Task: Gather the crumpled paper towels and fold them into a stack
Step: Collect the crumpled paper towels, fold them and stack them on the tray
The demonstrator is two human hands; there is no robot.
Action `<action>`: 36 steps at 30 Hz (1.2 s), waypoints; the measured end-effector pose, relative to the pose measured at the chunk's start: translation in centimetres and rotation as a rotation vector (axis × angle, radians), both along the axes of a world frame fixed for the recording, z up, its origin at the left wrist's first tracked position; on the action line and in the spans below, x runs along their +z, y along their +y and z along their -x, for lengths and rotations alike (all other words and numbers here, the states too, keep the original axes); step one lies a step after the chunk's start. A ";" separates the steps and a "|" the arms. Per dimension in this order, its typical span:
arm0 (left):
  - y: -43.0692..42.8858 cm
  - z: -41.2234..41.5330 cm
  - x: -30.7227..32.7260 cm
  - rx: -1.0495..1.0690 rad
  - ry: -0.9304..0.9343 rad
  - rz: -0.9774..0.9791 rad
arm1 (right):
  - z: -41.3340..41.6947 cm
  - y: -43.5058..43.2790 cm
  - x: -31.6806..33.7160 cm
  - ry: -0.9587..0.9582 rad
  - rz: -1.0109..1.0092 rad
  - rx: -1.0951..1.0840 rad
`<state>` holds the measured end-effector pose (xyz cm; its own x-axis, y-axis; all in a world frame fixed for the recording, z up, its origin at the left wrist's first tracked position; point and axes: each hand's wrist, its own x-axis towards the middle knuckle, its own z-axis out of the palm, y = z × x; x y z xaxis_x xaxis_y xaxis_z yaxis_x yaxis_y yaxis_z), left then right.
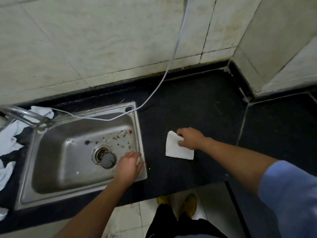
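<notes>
A folded white paper towel point(177, 149) lies flat on the black countertop point(197, 109), right of the sink. My right hand point(189, 138) rests on its upper right edge, with fingers curled round that edge. My left hand point(128, 164) hovers over the sink's right rim with relaxed fingers and holds nothing. Several crumpled white paper towels point(10, 140) lie at the far left beside the faucet, and another crumpled towel point(43, 111) sits behind the faucet.
A steel sink point(56, 162) with a drain plug point(108, 160) and food specks fills the left of the counter. A chrome faucet point(24, 115) arches over it. A white cable point(154, 90) hangs from the tiled wall across the sink's back rim.
</notes>
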<state>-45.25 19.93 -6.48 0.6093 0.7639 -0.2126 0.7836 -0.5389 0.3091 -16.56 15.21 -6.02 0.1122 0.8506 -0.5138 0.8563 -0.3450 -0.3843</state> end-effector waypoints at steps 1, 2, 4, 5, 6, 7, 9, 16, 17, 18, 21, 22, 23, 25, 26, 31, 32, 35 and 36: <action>0.2 -0.4 0.7 -0.004 -0.009 0.002 | 0.0 -0.8 1.0 -0.023 -0.051 0.002; 0.4 -0.9 1.5 -0.014 -0.019 0.013 | 0.0 -1.6 2.0 -0.057 -0.108 0.001; 1.1 -2.5 3.0 -0.067 -0.032 0.028 | -0.1 -3.5 3.9 -0.148 -0.212 -0.015; 1.4 -3.4 3.7 -0.112 -0.027 0.021 | -0.2 -4.7 4.9 -0.191 -0.249 -0.030; 1.7 -4.4 4.5 -0.160 -0.024 0.005 | -0.2 -5.9 5.7 -0.231 -0.279 -0.049; 1.9 -5.5 5.1 -0.210 -0.030 -0.014 | -0.2 -7.2 6.4 -0.264 -0.300 -0.073; 2.1 -7.5 6.5 -0.317 -0.047 -0.055 | -0.3 -9.9 7.8 -0.317 -0.328 -0.134; -3.2 -12.9 8.9 -0.802 -0.088 -0.175 | 4.3 -23.4 10.0 -0.477 -0.316 -0.472; -4.9 -13.5 9.0 -0.869 -0.094 -0.172 | 5.3 -25.8 10.1 -0.489 -0.302 -0.523; -6.8 -14.1 9.1 -0.928 -0.097 -0.160 | 6.3 -28.2 10.2 -0.496 -0.284 -0.581; -13.9 -15.8 9.3 -1.125 -0.094 -0.150 | 9.4 -36.1 10.9 -0.524 -0.234 -0.771; -16.7 -16.3 9.4 -1.194 -0.093 -0.154 | 10.5 -38.9 11.2 -0.537 -0.218 -0.832; -19.6 -16.6 9.7 -1.260 -0.091 -0.157 | 11.8 -41.7 11.5 -0.552 -0.205 -0.892; -25.6 -17.0 10.3 -1.382 -0.099 -0.174 | 14.4 -47.7 11.9 -0.594 -0.181 -1.017; -28.7 -17.1 10.6 -1.441 -0.111 -0.187 | 15.9 -50.7 11.9 -0.619 -0.165 -1.078; -45.1 -15.4 11.8 -1.715 -0.180 -0.175 | 25.0 -66.1 11.9 -0.686 -0.100 -1.371; -48.6 -14.8 11.7 -1.764 -0.181 -0.169 | 27.1 -69.1 11.8 -0.700 -0.085 -1.417; -59.8 -11.6 11.2 -1.898 -0.198 -0.152 | 33.9 -78.3 11.6 -0.723 -0.040 -1.557; -63.6 -10.2 11.0 -1.935 -0.203 -0.135 | 36.2 -81.3 11.6 -0.732 -0.027 -1.602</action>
